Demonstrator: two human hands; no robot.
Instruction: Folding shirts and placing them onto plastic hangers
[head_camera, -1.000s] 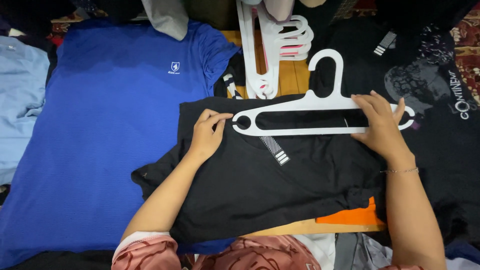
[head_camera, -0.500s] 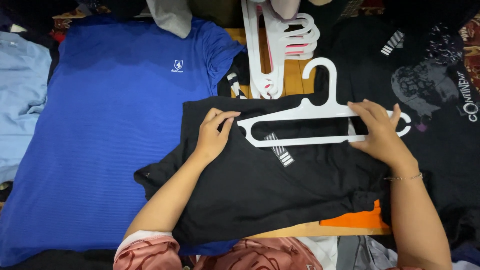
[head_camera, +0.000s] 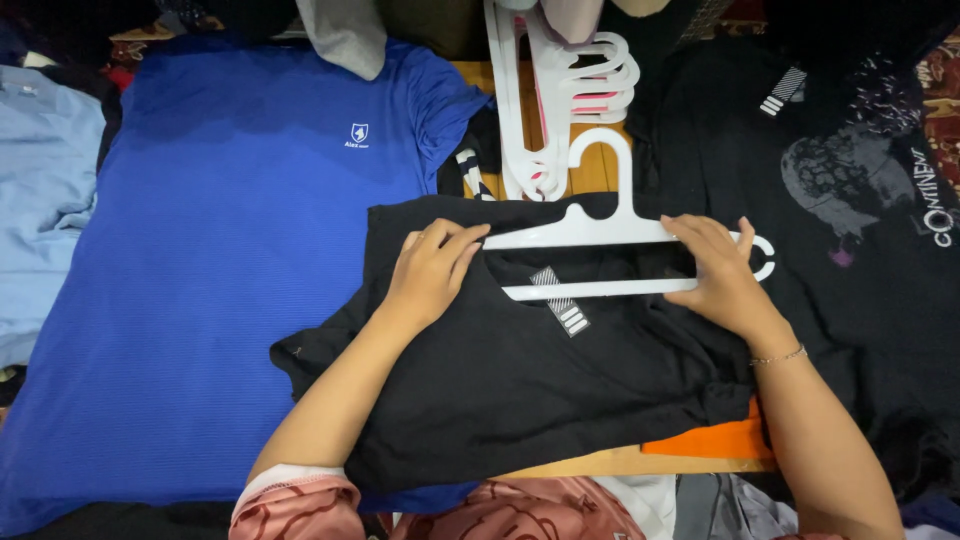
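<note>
The white hanger (head_camera: 620, 235) now sits further left, its left end tucked inside the black shirt's (head_camera: 520, 370) collar under the left hand (head_camera: 432, 272).
</note>
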